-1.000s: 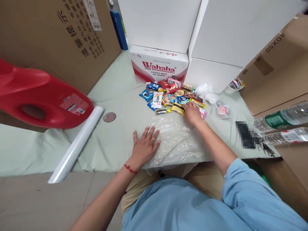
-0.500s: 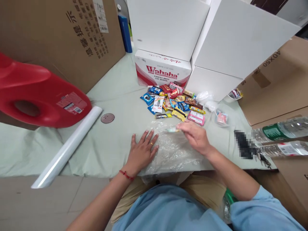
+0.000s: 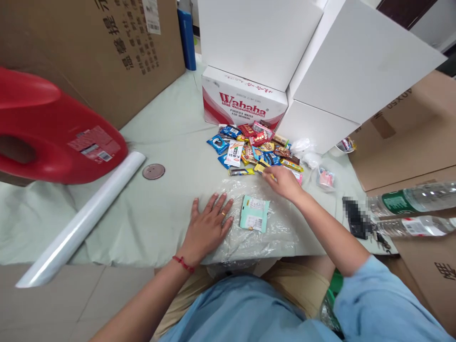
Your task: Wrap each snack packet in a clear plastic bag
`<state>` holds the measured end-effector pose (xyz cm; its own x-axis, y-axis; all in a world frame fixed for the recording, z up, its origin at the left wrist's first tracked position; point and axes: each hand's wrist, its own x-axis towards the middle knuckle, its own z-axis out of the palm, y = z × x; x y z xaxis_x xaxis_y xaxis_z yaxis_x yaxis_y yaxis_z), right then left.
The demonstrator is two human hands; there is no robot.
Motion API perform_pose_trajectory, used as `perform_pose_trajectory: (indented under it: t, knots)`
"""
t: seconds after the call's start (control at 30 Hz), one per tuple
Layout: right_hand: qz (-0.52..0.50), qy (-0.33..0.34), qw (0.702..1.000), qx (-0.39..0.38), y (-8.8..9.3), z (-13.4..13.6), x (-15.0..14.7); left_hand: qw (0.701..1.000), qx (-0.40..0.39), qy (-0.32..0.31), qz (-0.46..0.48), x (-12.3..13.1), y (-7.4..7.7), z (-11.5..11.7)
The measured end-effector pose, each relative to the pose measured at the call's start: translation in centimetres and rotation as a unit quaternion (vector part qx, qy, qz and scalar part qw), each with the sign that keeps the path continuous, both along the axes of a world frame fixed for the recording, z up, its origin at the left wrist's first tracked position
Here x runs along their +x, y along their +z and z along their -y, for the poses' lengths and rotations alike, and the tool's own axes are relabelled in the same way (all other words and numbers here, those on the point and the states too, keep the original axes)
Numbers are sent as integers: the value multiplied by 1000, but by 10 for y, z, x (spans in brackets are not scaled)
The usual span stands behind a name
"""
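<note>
By the curled fingers of the right hand [image 3: 284, 182], a yellow packet [image 3: 261, 166] is being touched at its near right end; whether it is being pinched cannot be told. Clear film [image 3: 280, 229] is being covered by the left hand [image 3: 206, 229], its fingers spread. Room is being left around the mint packet [image 3: 254, 213], before the near edge of the cloth [image 3: 142, 240]

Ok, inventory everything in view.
Snack packets: many, multicoloured, heaped
Flat packet: 1, mint, front
Plastic sheet: 1, clear, front
Wahaha box: 1, red-white, back
Plain boxes: several, white, back
Cartons: several, brown, sides
Jug: 1, red, left
Roll: 1, white, left
Disc: 1, brown, left
Upright object: 1, blue, back
Bottles: 2, clear, right
Tub: 1, clear, right
Bowl: 1, white, right
Tablecloth: 1, green, below
Left hand: 1, bare, on plastic sheet
Right hand: 1, bare, at snack packets
</note>
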<state>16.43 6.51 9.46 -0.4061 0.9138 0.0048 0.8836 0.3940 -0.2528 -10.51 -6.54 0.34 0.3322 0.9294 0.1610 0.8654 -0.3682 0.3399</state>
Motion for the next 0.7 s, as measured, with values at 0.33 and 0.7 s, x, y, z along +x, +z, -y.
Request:
perform_pose_trajectory:
  t: [0.33,0.7]
  knots:
    - [74,-158,984,-15,-24,-102,-41,1000,8,-2,-11,0,0,0]
    - [-396,-60,897,-189,-3,-17,30,1000,-7,1,-18,0,5,1]
